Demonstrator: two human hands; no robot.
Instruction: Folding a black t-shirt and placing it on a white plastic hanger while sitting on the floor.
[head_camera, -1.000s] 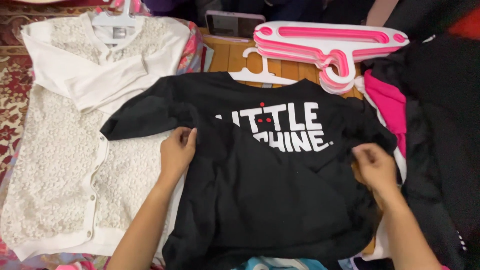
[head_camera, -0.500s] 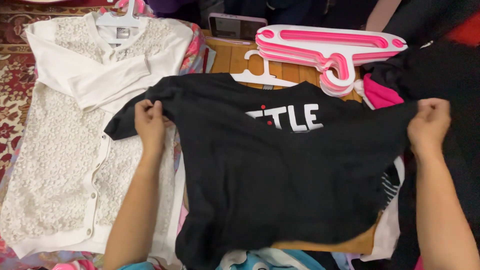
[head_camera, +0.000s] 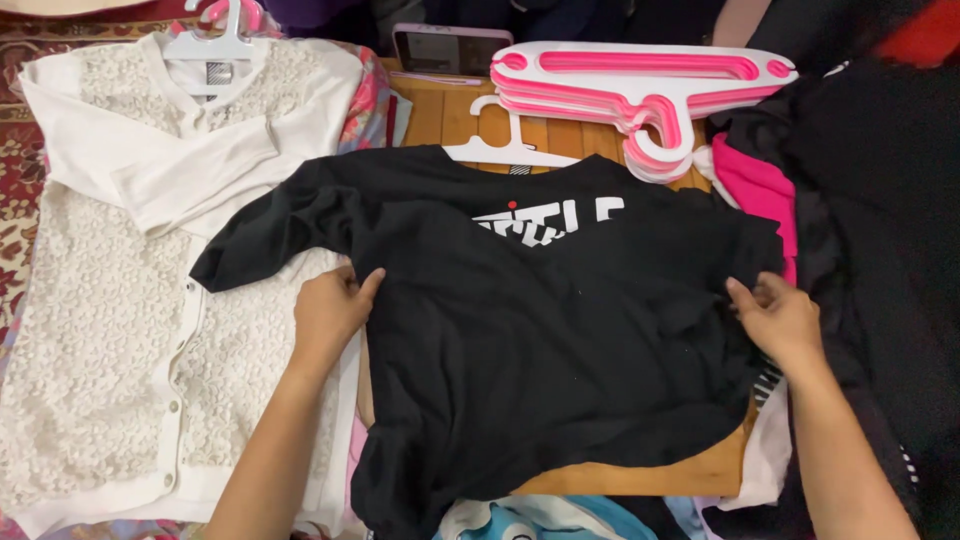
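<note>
A black T-shirt (head_camera: 550, 350) with white lettering on its chest lies on a wooden table, still on a white hanger (head_camera: 505, 145), its lower half folded up over the print. My left hand (head_camera: 330, 310) pinches the shirt's left edge just under the left sleeve. At the right edge of the shirt, my right hand (head_camera: 780, 320) grips the fabric. Both hands rest low on the cloth.
A white lace cardigan (head_camera: 120, 300) on a hanger lies flat at the left. A stack of pink and white hangers (head_camera: 650, 85) sits at the back, with a phone (head_camera: 450, 50) behind. Dark and pink clothes (head_camera: 860, 200) are piled at the right.
Both hands carried the shirt's bottom hem upward over the print, then came back down and inward along the side edges. More of the lettering is covered than a second ago.
</note>
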